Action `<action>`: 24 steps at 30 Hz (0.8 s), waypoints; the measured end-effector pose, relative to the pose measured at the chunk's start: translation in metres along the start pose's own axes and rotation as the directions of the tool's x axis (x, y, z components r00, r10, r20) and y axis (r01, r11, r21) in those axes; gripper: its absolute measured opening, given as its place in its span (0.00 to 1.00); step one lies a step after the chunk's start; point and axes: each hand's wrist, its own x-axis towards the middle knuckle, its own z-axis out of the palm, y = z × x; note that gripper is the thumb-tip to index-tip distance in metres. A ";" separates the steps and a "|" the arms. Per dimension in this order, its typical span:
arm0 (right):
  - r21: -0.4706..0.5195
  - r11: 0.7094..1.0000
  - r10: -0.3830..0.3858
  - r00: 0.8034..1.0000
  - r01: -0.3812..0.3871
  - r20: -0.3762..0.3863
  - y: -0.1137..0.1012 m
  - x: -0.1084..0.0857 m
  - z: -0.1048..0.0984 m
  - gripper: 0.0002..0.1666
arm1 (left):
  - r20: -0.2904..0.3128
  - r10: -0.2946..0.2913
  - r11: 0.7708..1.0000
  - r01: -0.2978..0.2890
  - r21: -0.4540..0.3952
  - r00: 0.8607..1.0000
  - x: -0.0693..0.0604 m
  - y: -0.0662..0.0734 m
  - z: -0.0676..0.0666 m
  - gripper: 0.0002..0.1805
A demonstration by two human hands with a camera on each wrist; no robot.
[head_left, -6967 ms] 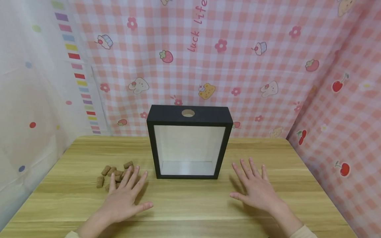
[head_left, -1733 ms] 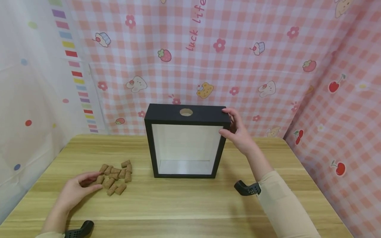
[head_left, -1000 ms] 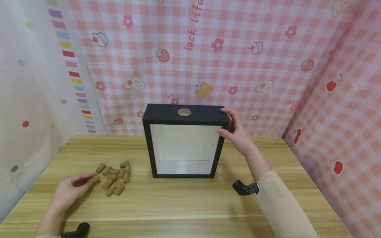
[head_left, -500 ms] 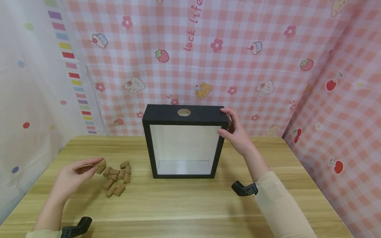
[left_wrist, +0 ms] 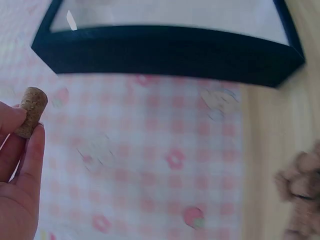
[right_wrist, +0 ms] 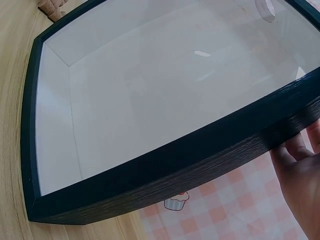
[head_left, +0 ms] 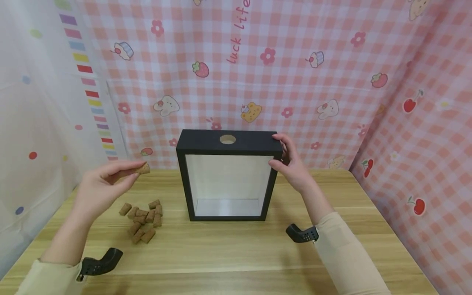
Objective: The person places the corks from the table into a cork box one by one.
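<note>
Wood-grain tabletop [head_left: 228, 254], left hand [head_left: 101, 186] pinching a stubby, grainy cork [head_left: 144, 168], right hand [head_left: 294, 168] gripping a black-framed rectangular box [head_left: 228, 180]

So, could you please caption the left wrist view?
Left hand pinches one cork, apart from the black frame and other corks.

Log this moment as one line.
left hand: pinches cork aloft | right hand: grips black box by upper corner | loose corks: on table

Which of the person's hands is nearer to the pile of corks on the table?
Left. The left hand, above and left of the pile of corks, pinches one cork. The right hand is farther, gripping the upper right corner of the black box.
</note>
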 end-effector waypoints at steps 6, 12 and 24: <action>0.004 1.000 -0.007 1.000 0.007 0.000 0.001 0.000 0.001 0.38 | 0.050 0.020 1.000 -0.020 0.000 0.999 0.029 0.031 0.010 0.16; 0.018 1.000 -0.011 1.000 0.011 -0.006 0.000 -0.001 0.002 0.38 | 0.094 0.070 0.996 -0.075 0.051 0.993 0.057 0.056 0.025 0.14; 0.041 0.999 -0.015 1.000 0.015 0.002 0.001 0.000 0.002 0.37 | 0.228 0.109 0.972 -0.152 0.179 0.968 0.104 0.090 0.068 0.11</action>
